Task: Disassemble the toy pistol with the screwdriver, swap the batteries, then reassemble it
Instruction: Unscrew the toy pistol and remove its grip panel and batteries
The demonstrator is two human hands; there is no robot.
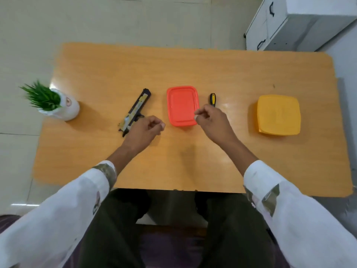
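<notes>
The toy pistol (135,111) lies flat on the surface (222,74), left of centre. Its muzzle points away and a little to the right, and its grip end is nearest the person. It is black plastic, long and slim, with a mottled yellow and pale pattern along the slide. To its right sits a flat red box (182,105), a rounded rectangle with a smooth snap-on lid. Just past that is a screwdriver (212,99) with a yellow and black handle, its lower end hidden by the right hand (210,118). A squarish yellow box (278,115) stands well apart to the right. The surface is glossy orange wood-look laminate. The left hand (146,128) sits just beside the pistol's grip, its fingers curled in on nothing. The right hand is also curled and holds nothing, its thumb and forefinger at the red box's near right edge. I cannot tell whether they touch it. Both forearms reach out from rolled white sleeves.
</notes>
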